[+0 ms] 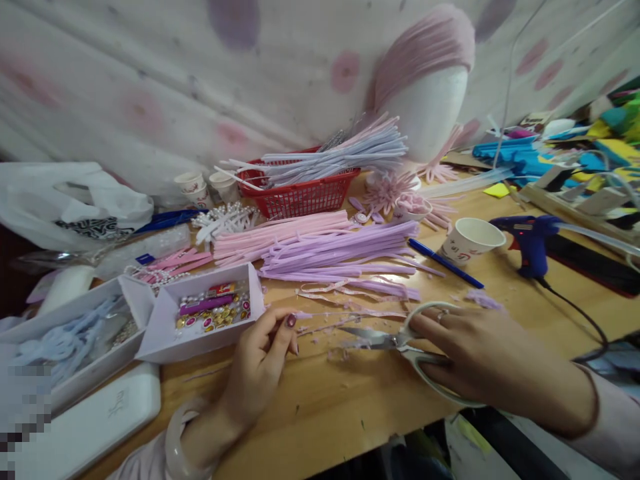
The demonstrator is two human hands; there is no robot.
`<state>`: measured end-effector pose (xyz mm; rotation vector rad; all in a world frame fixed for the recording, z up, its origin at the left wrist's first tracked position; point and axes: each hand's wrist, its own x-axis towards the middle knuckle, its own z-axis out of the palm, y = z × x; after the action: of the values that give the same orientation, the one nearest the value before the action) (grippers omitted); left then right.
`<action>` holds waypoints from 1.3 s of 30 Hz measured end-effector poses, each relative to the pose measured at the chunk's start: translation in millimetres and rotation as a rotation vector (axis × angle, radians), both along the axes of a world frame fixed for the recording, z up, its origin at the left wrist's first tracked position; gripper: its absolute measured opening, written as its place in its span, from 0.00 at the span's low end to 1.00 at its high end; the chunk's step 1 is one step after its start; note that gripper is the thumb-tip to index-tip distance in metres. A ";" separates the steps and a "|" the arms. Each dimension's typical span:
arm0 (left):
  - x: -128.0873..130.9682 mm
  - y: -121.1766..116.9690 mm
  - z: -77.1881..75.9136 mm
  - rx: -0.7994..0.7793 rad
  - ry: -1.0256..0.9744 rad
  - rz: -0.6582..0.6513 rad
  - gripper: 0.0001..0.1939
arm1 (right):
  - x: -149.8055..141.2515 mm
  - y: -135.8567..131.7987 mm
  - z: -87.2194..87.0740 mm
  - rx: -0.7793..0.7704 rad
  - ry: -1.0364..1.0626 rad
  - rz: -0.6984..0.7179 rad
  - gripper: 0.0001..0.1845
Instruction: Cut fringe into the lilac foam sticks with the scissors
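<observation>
In the head view my left hand (265, 357) pinches a thin lilac pipe cleaner (303, 315) between thumb and forefinger. Its fuzz looks sparse to the right of my fingertips, and the part inside my grip is hidden. My right hand (493, 357) has its fingers through the pale handles of a pair of scissors (373, 339). The blades are parted and point left toward my left hand, apart from it. Small lilac fluff scraps lie on the table under the blades. Behind them rests a bundle of lilac pipe cleaners (335, 253).
Pink pipe cleaners (280, 237) lie before a red basket (305, 197) of pale blue ones. At left stand a white box of beads (200, 340) and a white power bank (95, 420). A blue pen (445, 263), paper cup (473, 241) and glue gun (535, 243) are at right.
</observation>
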<state>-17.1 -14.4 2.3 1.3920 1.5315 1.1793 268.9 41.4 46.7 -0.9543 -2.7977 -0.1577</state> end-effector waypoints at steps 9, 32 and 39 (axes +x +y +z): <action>-1.5 0.9 0.1 0.105 0.062 -0.036 0.11 | -8.2 3.8 -11.6 0.169 0.138 -0.002 0.10; -2.1 -0.9 4.0 0.180 -0.038 -0.132 0.09 | -11.0 9.7 -15.5 -0.015 0.104 0.107 0.19; -3.3 -1.7 1.2 0.181 -0.036 -0.144 0.09 | -13.9 8.9 -16.5 -0.029 0.161 0.089 0.17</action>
<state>-20.4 -16.1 3.5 1.5628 1.3026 1.2707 254.9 50.4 30.2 -0.8088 -2.6943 -0.0268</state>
